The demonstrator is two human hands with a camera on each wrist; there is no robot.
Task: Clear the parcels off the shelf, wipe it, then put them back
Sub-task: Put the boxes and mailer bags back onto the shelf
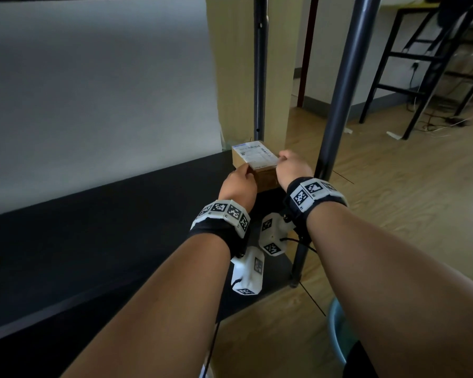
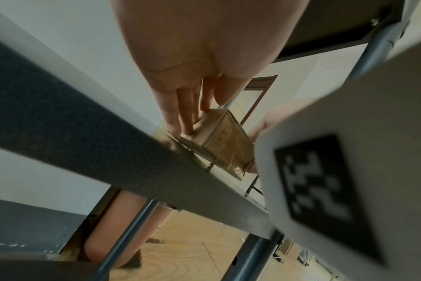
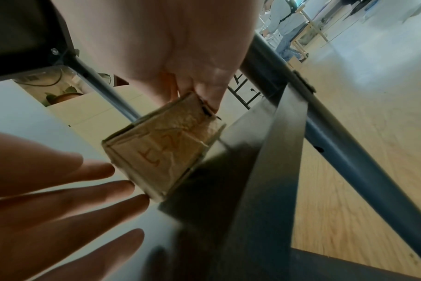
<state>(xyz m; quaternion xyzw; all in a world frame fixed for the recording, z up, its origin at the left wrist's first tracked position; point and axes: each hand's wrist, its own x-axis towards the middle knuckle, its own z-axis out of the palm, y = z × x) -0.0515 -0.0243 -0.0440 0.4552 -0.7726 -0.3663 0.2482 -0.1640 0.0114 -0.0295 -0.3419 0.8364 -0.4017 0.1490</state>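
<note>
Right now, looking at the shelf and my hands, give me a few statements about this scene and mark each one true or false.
1. Both hands, left hand and right hand, touch the cardboard parcel. True.
2. The parcel sits at the shelf's left end. False: it is at the right end of the black shelf, by the metal post.
3. A white label covers the parcel's top. True.
4. Several parcels crowd the shelf. False: only one is visible.
</note>
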